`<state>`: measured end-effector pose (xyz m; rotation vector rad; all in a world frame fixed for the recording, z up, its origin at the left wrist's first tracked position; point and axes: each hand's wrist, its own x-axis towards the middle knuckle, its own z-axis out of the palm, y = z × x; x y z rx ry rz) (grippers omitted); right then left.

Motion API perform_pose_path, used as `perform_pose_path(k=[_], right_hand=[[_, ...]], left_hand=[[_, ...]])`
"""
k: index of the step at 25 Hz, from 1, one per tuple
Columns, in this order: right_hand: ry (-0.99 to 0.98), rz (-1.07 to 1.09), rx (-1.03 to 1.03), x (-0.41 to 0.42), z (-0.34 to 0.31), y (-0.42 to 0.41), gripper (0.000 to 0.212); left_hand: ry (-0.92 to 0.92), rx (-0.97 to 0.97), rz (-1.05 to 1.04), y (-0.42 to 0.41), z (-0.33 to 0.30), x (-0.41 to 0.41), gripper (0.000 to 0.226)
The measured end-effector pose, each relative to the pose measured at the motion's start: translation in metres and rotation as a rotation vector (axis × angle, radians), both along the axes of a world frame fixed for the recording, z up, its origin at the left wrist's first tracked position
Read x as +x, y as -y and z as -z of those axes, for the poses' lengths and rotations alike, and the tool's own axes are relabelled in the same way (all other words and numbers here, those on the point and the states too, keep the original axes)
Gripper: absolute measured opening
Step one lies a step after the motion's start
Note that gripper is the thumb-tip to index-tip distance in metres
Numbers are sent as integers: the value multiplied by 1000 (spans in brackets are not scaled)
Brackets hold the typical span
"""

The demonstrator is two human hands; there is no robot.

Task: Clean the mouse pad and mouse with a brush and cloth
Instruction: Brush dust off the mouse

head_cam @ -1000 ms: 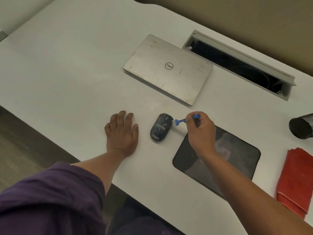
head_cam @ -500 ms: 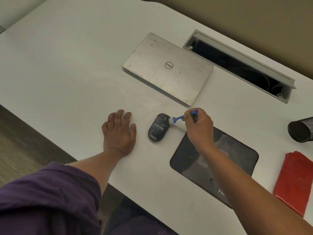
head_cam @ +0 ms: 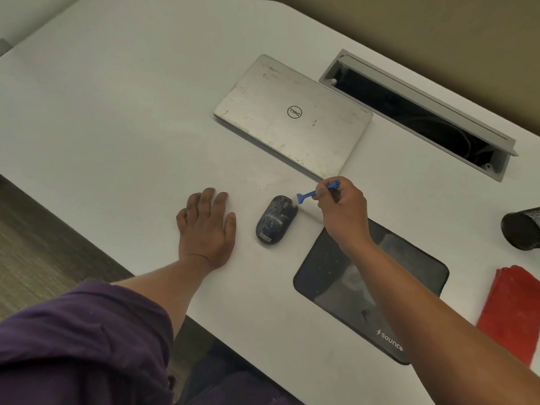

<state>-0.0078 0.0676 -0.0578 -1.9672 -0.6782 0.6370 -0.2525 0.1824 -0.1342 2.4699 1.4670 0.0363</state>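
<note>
On the white desk (head_cam: 117, 118), the left hand (head_cam: 204, 229) rests flat, fingers straight; the right hand (head_cam: 342, 211) pinches a blue brush (head_cam: 309, 195) touching the mouse (head_cam: 276, 220).

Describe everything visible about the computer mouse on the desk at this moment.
The dark blue-black oval computer mouse looks like glossy plastic, with a faint streaky pattern on its back and a small label at its near end. It lies flat on the white desk, tilted slightly, between the two hands and just off the black mouse pad. The pale bristles of the small blue plastic brush, held by the right hand, meet its far right edge. The left hand rests flat beside it, apart.
</note>
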Motion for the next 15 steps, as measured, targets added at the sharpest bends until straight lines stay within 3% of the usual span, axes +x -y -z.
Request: perform_pose_path(k=[9,12,15], right_hand=[[-33,-19,34,1,0,-2,8],[51,-24,5,-2,-1,1,8],[15,14,114,-7,-6,7,8]], left_hand=[[-4,4,0,-1,0,1,53],[-2,-3,0,0,0,1,53],[-7,1,3,0,-2,1,53]])
